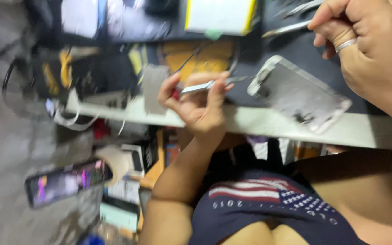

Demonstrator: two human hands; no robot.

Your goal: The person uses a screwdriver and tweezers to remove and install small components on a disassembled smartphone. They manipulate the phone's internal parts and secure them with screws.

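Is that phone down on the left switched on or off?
On. The phone shows a lit screen with bright pink and purple patches, though blur hides what it displays.

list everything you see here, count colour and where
opened phone shell: 1, silver-grey, on the dark mat at the bench edge
metal tweezers: 1, silver, in the left hand
slim metal tool: 1, silver, in the right hand
white bench edge: 1, white, across the middle
yellow-edged flat part: 1, white and yellow, top of the bench
lit phone: 1, dark with a colourful screen, lower left
ring: 1, silver, on a right finger
left hand: 1, grip shut on the tweezers
right hand: 1, grip shut on the slim tool
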